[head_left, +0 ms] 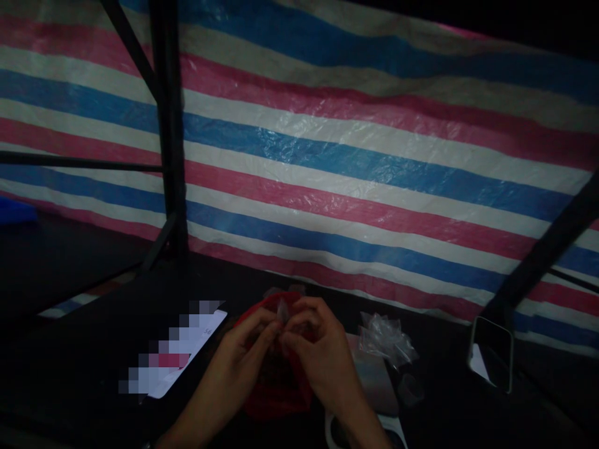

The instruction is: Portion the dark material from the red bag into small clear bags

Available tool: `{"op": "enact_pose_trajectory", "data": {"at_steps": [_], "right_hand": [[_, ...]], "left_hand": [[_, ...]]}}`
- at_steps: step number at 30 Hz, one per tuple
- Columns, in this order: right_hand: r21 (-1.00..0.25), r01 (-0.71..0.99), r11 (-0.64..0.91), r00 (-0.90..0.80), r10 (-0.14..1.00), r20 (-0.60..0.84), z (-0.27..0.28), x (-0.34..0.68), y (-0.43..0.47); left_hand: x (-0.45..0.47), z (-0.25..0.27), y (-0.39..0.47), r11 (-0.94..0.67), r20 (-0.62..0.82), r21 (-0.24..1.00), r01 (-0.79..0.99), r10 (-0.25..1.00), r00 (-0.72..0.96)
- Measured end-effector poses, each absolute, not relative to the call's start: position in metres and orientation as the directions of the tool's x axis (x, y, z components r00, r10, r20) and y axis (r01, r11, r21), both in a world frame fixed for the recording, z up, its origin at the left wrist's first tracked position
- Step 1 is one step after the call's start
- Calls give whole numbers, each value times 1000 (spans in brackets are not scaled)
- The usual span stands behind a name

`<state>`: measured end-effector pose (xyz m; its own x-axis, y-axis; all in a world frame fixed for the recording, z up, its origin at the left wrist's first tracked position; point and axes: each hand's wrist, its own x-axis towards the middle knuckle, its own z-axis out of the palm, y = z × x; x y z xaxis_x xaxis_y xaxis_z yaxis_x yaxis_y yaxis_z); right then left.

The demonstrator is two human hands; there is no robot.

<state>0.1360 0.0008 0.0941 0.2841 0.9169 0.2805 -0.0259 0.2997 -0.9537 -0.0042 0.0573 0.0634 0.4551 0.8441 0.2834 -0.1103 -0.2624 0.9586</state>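
Both hands meet above a red bag (281, 399) on the dark table, whose contents are too dim to make out. My left hand (246, 346) is closed, thumb and fingertips pinching the edge of a small clear plastic bag (282, 310). Opposite it, my right hand (316, 337) pinches the same little bag, fingertips nearly touching those of the left. Several small clear plastic bags (387, 340) lie in a pile to the right of my right hand. Beneath my right wrist is a white-rimmed object (395, 430), partly hidden.
A partly blurred white sheet or screen (173, 368) lies to the left. At the right a phone (491, 354) leans near a dark slanted bar (543, 255). A black post (169, 137) stands before a striped plastic sheet (350, 156). Something blue (16, 211) sits far left.
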Motion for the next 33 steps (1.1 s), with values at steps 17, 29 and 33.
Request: {"op": "enact_pose_trajectory", "data": {"at_steps": [17,29,33], "right_hand": [[-653,624,429,167,743,648,77,137,1],[-340,926,161,-6,909,416,82,160,-17],[-272,961,42,84,896,436,86,167,-14]], "left_hand": [[13,65,69,287,-119,882,-374,904,411],[12,52,83,-5,82,943,-333,973,217],[16,52,80,-74,153,955,-288,952,264]]}}
